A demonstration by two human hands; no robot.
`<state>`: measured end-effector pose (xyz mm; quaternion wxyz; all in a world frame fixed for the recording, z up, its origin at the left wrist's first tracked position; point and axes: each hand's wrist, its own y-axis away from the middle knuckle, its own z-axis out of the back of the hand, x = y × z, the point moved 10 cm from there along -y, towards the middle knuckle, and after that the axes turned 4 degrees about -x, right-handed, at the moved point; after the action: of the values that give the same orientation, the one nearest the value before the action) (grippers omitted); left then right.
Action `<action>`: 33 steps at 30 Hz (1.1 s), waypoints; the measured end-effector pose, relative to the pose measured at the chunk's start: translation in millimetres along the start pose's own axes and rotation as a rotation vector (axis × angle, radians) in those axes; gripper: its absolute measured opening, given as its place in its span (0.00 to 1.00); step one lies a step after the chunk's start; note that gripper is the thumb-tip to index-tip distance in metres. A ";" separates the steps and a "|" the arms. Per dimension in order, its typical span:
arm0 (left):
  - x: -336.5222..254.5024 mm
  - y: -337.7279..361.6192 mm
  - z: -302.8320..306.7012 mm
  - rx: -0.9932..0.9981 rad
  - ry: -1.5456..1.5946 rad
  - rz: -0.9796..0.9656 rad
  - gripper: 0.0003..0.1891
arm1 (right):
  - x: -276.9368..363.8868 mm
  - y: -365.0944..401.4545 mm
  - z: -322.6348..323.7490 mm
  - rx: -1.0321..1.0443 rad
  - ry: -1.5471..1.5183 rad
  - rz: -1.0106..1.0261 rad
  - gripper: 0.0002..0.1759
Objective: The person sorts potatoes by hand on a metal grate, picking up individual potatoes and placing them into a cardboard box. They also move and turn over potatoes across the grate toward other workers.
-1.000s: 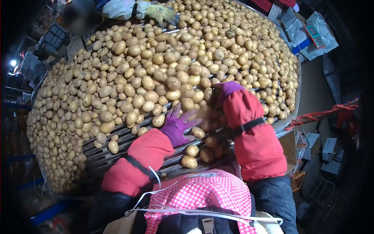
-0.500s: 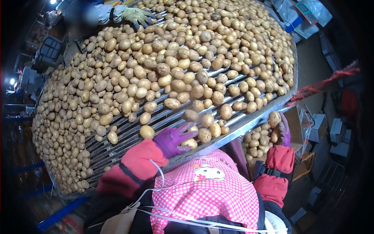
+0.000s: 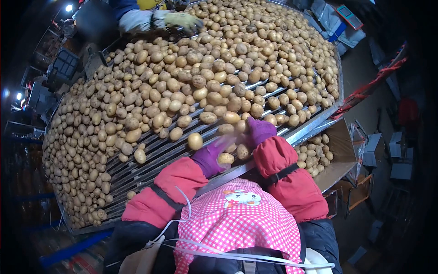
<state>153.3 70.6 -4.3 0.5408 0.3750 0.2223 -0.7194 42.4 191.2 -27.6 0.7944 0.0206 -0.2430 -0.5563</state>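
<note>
My left hand (image 3: 211,156), in a purple glove, is at the near edge of a slatted metal sorting table (image 3: 162,145). Its thumb and blurred fingers curve around a potato (image 3: 226,158). Close beside it, my right hand (image 3: 261,131), also gloved in purple, reaches over the metal rim with its back towards me. Its fingers are mostly hidden and smeared among the potatoes. Another potato (image 3: 242,151) lies between the two hands. Loose potatoes (image 3: 178,75) cover much of the slats beyond.
An open cardboard box (image 3: 340,148) holding potatoes (image 3: 315,155) stands below the rim on the right. Across the table, a co-worker's gloved hand (image 3: 182,22) is over the potatoes. A red-wrapped bar (image 3: 369,84) juts from the right corner. White cables cross my checked apron (image 3: 242,219).
My right hand has moved from the box, where it had potatoes at its fingers, up and left onto the table. My left hand has shifted slightly. The co-worker's hand has moved, and the view has shifted.
</note>
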 end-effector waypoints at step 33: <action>-112.0 -110.1 -64.4 -0.034 0.864 0.122 0.20 | -374.0 209.5 58.5 -0.869 -0.909 -0.559 0.27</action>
<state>83.6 220.6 33.6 0.4458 0.6451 0.4174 -0.4593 103.2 619.1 -48.5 0.3764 -0.4734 -0.2925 -0.7407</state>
